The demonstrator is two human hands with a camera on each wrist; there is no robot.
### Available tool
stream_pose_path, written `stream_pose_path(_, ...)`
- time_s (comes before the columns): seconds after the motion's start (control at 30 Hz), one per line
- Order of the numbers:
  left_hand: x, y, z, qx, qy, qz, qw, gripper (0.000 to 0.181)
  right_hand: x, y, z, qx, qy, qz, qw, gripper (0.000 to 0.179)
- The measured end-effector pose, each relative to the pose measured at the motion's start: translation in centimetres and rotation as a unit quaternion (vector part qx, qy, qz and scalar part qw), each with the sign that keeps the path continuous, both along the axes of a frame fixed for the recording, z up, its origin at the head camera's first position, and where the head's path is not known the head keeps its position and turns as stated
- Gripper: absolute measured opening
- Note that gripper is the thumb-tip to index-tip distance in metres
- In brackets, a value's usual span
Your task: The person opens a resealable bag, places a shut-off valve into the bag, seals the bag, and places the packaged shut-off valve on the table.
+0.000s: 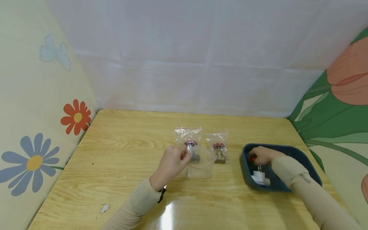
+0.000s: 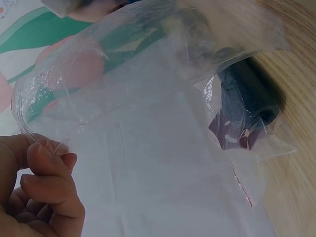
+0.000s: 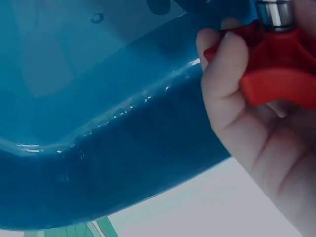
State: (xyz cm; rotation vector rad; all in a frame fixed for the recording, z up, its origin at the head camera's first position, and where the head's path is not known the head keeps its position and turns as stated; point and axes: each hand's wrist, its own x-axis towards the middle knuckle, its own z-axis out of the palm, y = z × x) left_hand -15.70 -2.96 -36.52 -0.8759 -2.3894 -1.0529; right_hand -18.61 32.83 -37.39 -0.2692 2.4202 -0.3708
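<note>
My left hand [image 1: 172, 162] pinches the rim of a clear plastic bag [image 1: 200, 172], whose mouth gapes above the table. In the left wrist view, thumb and fingertips meet on the bag's edge [image 2: 24, 111]. Inside a dark blue bin [image 1: 247, 179], my right hand [image 1: 265, 155] grips the red handle of a valve [image 1: 259, 177] with a white body. The right wrist view shows fingers curled round that red handle [image 3: 281, 86], with a metal stem beside it. Beyond the left hand lie two bagged valves, a left one [image 1: 190, 142] partly behind the open bag and a right one [image 1: 220, 154].
The bin stands at the right side of the wooden table [image 1: 129, 137]. A white curtain [image 1: 172, 86] hangs behind the table, and flower-printed cloths [image 1: 34, 95] flank it. A small white patch [image 1: 104, 208] marks the table's front left.
</note>
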Motion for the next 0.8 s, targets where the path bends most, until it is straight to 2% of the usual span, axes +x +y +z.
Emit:
stream_pose_path(0.2, 0.0, 0.0, -0.1, -0.003, -0.003, 0.003, 1.0, 0.014, 0.3, 0.3, 0.2, -0.003, -0.026, -0.027, 0.9993, 0.032)
stream_pose_path(0.33, -0.1, 0.1, -0.1, -0.003, 0.0, 0.001, 1.0, 0.015, 0.5, 0.3, 0.2, -0.009, -0.02, -0.032, 0.9993, 0.032)
stream_pose_path(0.47, -0.1, 0.0, -0.1, -0.006, 0.007, 0.004, 1.0, 0.016, 0.8, 0.4, 0.4, -0.017, -0.014, -0.049, 0.9985, 0.048)
stream_pose_path(0.57, -0.1, 0.0, -0.1, -0.009, 0.01, 0.008, 0.9999, 0.017, 1.1, 0.3, 0.5, -0.025, -0.021, -0.063, 0.9975, 0.064)
stream_pose_path(0.63, 0.0, -0.1, -0.1, -0.009, 0.009, 0.008, 0.9999, 0.017, 1.2, 0.4, 0.5, -0.029, -0.026, -0.066, 0.997, 0.068)
stream_pose_path(0.8, 0.0, 0.0, 0.0, -0.009, 0.0, 0.006, 0.9999, 0.016, 1.5, 0.7, 0.4, -0.032, -0.007, -0.041, 0.9986, 0.051)
